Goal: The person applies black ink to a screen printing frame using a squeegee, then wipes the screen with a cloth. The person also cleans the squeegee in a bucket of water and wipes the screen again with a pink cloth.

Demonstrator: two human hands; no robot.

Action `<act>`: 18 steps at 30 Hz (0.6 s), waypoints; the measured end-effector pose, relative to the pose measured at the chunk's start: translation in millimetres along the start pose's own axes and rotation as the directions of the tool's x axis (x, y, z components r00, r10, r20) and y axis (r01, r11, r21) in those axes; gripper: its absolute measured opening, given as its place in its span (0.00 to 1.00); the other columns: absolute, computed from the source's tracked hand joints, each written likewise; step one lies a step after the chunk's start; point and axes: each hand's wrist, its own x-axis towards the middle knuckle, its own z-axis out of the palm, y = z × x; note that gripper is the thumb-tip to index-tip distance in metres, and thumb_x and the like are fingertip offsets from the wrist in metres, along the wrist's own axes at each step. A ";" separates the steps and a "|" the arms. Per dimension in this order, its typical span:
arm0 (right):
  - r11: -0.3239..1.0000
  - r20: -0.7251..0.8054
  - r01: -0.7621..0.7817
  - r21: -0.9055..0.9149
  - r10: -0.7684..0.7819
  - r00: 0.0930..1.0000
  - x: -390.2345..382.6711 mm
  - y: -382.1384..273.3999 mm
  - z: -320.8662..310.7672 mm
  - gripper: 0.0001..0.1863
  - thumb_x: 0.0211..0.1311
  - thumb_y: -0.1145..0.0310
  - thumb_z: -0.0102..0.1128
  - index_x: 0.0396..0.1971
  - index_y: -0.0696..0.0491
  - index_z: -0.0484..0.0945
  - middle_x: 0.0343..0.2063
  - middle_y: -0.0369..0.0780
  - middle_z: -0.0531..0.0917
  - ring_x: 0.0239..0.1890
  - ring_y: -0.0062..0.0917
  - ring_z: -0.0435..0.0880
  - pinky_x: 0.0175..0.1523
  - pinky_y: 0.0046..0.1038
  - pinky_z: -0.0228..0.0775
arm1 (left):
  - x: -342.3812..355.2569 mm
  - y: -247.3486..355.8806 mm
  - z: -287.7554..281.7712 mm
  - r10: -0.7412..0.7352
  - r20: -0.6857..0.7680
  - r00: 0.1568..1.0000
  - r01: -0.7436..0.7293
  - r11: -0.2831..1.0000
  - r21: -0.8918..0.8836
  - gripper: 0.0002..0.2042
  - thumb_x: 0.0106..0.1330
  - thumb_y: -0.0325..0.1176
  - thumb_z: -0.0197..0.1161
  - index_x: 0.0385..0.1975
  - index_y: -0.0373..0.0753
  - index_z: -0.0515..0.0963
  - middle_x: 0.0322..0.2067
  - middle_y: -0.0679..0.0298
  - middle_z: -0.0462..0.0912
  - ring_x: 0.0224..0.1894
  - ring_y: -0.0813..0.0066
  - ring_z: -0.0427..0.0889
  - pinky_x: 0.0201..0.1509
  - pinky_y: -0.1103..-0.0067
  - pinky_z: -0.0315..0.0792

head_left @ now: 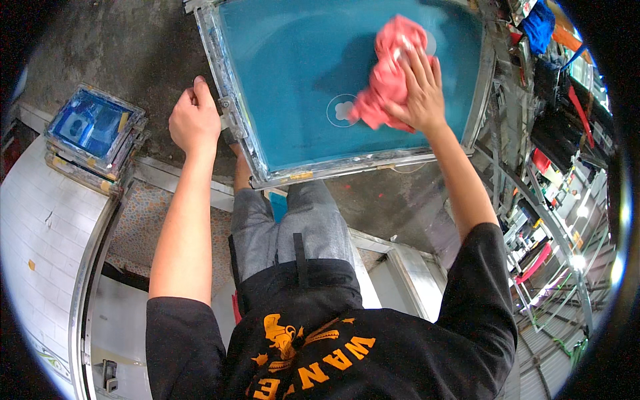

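Observation:
A screen-printing frame [287,80] with teal mesh and a smeared metal border fills the upper middle of the head view. A pale flower shape in a circle shows on the mesh. My right hand [421,93] presses a crumpled pinkish-red cloth [389,83] against the mesh, right of the circle, with its thumb along the cloth's near side. Hand and cloth are slightly blurred. My left hand [195,119] is closed in a loose fist just left of the frame's border, apart from it. Nothing sticks out of that fist.
Several smaller frames with blue mesh [93,127] lie stacked at the left, on the corner of a white surface [47,220]. Metal bars and cluttered racks [533,193] stand along the right side. Grey floor [127,47] shows at the upper left.

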 end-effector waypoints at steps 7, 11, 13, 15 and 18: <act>0.966 0.153 0.182 0.186 -0.212 0.965 55.1 -176.8 43.4 0.53 0.48 0.37 0.68 0.72 0.50 0.64 0.74 0.42 0.63 0.78 0.35 0.55 0.80 0.50 0.37 | 2.2 -4.4 -0.6 0.001 -0.022 1.000 0.000 1.000 0.029 0.28 0.72 0.59 0.50 0.33 0.40 0.87 0.33 0.51 0.88 0.39 0.44 0.86 0.43 0.56 0.76; 0.831 0.310 0.350 0.432 -0.501 0.808 15.9 -116.1 23.1 0.48 0.51 0.40 0.68 0.71 0.48 0.66 0.74 0.37 0.63 0.78 0.30 0.56 0.81 0.47 0.39 | -0.4 -9.6 -0.9 -0.022 -0.007 1.000 0.022 1.000 0.015 0.27 0.72 0.58 0.50 0.32 0.40 0.86 0.32 0.50 0.87 0.39 0.44 0.85 0.42 0.56 0.76; 0.932 0.281 0.200 0.303 -0.288 0.916 32.0 -76.0 11.9 0.49 0.47 0.41 0.70 0.70 0.46 0.68 0.72 0.39 0.67 0.76 0.34 0.61 0.78 0.52 0.43 | 0.8 -9.4 4.9 -0.018 -0.038 0.999 0.017 1.000 -0.025 0.27 0.72 0.58 0.50 0.32 0.40 0.86 0.32 0.50 0.87 0.39 0.43 0.85 0.42 0.56 0.76; 0.989 -0.067 0.064 0.131 -0.056 0.996 61.6 -75.4 18.2 0.47 0.50 0.39 0.67 0.69 0.48 0.70 0.71 0.40 0.69 0.76 0.34 0.61 0.78 0.52 0.44 | 1.5 -8.2 3.3 -0.001 -0.023 1.000 0.000 1.000 -0.026 0.27 0.72 0.58 0.51 0.32 0.40 0.86 0.31 0.50 0.87 0.38 0.43 0.85 0.41 0.56 0.76; 0.987 -0.090 0.004 0.160 0.011 0.996 112.4 -122.1 24.2 0.46 0.51 0.41 0.67 0.67 0.52 0.71 0.71 0.42 0.69 0.75 0.35 0.62 0.78 0.50 0.42 | -0.5 -4.2 0.5 0.040 -0.038 0.998 -0.041 0.999 -0.034 0.28 0.73 0.58 0.50 0.33 0.39 0.86 0.32 0.48 0.87 0.39 0.42 0.85 0.41 0.55 0.75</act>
